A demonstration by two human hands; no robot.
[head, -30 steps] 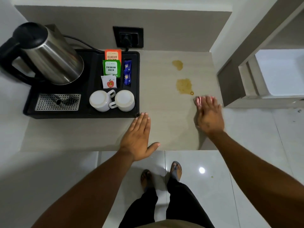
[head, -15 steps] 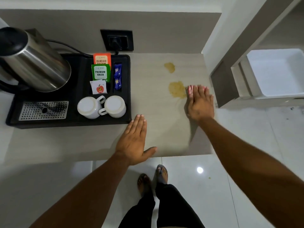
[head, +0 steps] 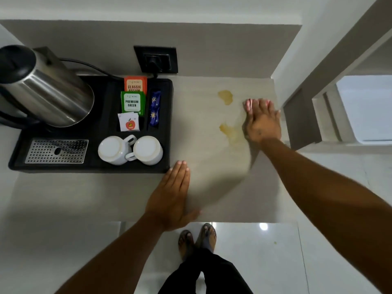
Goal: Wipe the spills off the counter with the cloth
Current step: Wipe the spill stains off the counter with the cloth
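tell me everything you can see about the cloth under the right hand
Little of the cloth shows: only a pink and white edge pokes out past the fingertips of the right hand, which presses it flat on the beige counter. It looks soft and folded small. It sits right of the far spill, apart from it, and beyond the smeared near spill. The rest is hidden.

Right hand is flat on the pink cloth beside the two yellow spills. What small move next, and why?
Probably slide the right hand and pink cloth left across the near spill. That spill is smeared but still yellow, and the far spill looks untouched. The left hand rests flat on the counter, clear of that path.
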